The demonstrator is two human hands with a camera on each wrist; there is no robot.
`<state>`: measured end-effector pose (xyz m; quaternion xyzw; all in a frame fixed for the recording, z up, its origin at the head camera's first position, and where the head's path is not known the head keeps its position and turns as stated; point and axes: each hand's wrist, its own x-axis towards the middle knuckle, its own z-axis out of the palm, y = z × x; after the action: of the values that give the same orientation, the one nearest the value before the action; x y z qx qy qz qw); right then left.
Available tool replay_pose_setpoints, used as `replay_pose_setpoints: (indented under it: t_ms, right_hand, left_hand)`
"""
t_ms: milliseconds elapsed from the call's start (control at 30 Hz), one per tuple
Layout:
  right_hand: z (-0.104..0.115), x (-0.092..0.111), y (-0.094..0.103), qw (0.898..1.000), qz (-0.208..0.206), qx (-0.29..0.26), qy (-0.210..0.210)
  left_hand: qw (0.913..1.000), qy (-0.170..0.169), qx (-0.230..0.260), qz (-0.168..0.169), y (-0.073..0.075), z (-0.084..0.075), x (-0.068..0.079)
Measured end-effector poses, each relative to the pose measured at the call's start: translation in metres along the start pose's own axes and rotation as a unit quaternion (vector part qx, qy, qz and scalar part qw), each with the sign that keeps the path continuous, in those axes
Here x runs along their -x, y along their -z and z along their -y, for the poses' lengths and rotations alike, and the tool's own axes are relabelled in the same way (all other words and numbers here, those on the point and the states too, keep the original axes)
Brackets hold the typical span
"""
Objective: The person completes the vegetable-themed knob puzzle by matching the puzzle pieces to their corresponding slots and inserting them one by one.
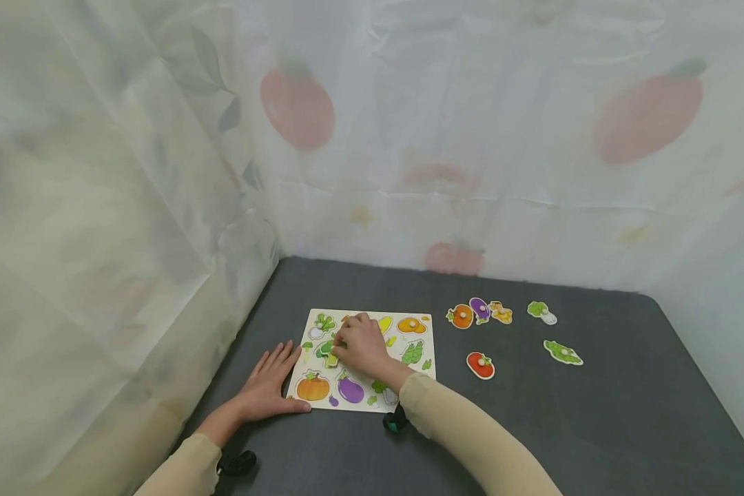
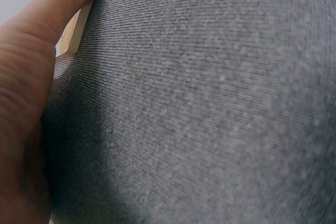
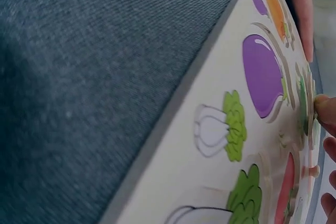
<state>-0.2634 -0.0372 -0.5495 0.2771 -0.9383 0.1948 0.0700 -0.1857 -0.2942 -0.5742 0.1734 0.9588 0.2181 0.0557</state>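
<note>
- The board (image 1: 366, 407) is being steadied, it seems, by the left hand (image 1: 266, 386) at its left edge, with fingers straight and spread wide and the thumb at the near corner.
- Over a green picture (image 1: 322, 350) on the board's left part, a green piece (image 1: 331, 361) is being pinched by the right hand (image 1: 364, 346), its fingers drawn in narrow; whether the piece is sitting in its hollow cannot be told.
- By judgement, this piece is being fitted; for the next move, a matching of outlines is being called for, then a light press before release.
- On the counter (image 1: 626, 413) to the right, an orange piece (image 1: 462, 318), an eggplant piece (image 1: 478, 307), a tomato piece (image 1: 480, 369), a yellow piece (image 1: 501, 315), a green-and-white piece (image 1: 539, 310) and a pea-pod piece (image 1: 561, 353) are being left loose, presumably for later placing.
</note>
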Motion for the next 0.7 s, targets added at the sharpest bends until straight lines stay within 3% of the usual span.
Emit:
replay_pose_setpoints:
  t_ms: [200,533,700]
  right_hand:
    - [0.0005,0.0017,-0.0042,1.0,-0.001,-0.004,-0.002]
    - [0.0037,0.001,-0.0053,1.0,0.0,-0.004,-0.003]
    - [0.005,0.0006,-0.0074,1.0,-0.007,-0.001,0.0]
  left_hand:
    - [1.0,0.001,-0.002,0.002,-0.0005,0.0012,-0.0004]
    - [0.9996,-0.017,0.004,-0.023,-0.0017,0.001,0.0006]
    - [0.9999,-0.009,0.0,-0.01,-0.0016,0.0014,0.0]
